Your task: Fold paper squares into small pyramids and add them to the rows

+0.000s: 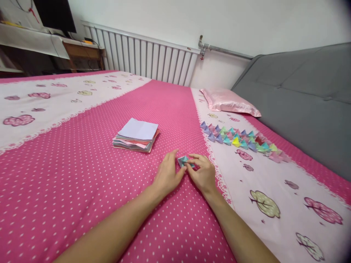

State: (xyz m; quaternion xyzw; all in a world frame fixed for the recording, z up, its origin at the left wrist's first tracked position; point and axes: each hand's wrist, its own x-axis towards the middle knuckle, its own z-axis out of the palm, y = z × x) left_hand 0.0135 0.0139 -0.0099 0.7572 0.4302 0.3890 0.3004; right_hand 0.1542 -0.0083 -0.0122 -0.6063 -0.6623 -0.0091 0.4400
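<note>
A small folded paper piece [182,160], turquoise with a paler outer side, is between my two hands just above or on the pink dotted sheet. My right hand [202,171] pinches its right side between thumb and fingers, which partly cover it. On the other side is my left hand [168,173], its thumb tip at the paper's lower edge and its fingers stretched out, apart from the thumb. Up and left of my hands lies a stack of square coloured paper [138,129], a pale lilac sheet on top.
Several rows of folded paper pieces [236,141] in many colours stand on the bed's white band at the right. Behind them lie a pink pillow [229,101] and a grey headboard [298,91]. A white radiator [142,51] lines the wall; a desk with a monitor [56,16] stands far left.
</note>
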